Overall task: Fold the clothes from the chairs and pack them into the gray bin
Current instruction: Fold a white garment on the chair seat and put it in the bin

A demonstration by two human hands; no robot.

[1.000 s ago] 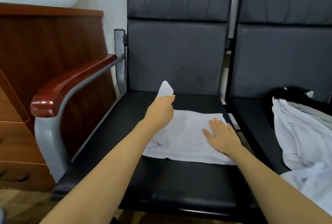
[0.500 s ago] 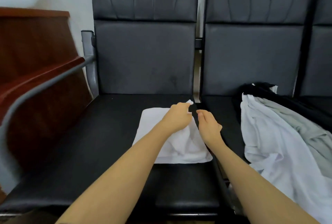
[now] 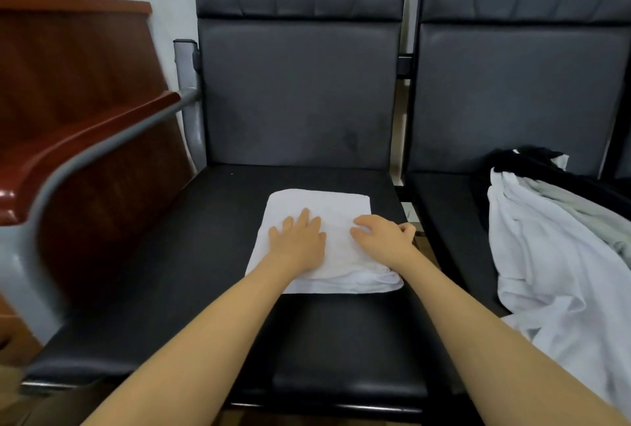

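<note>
Left hand (image 3: 297,238) fingers straight, flat on the cloth (image 3: 319,207), likely pressing the fold down. Right hand (image 3: 382,236) fingers loosely curled, resting on its right part, gripping nothing visible. Cloth: white, folded to a layered rectangle, near the seat's (image 3: 170,272) right edge. Unfolded pile (image 3: 560,255) waits on the next chair; bin unseen.

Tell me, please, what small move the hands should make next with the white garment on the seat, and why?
Probably lift the folded white garment for packing: it already lies compact on the seat, left hand flat on it, right hand at its edge. No bin shows.
</note>
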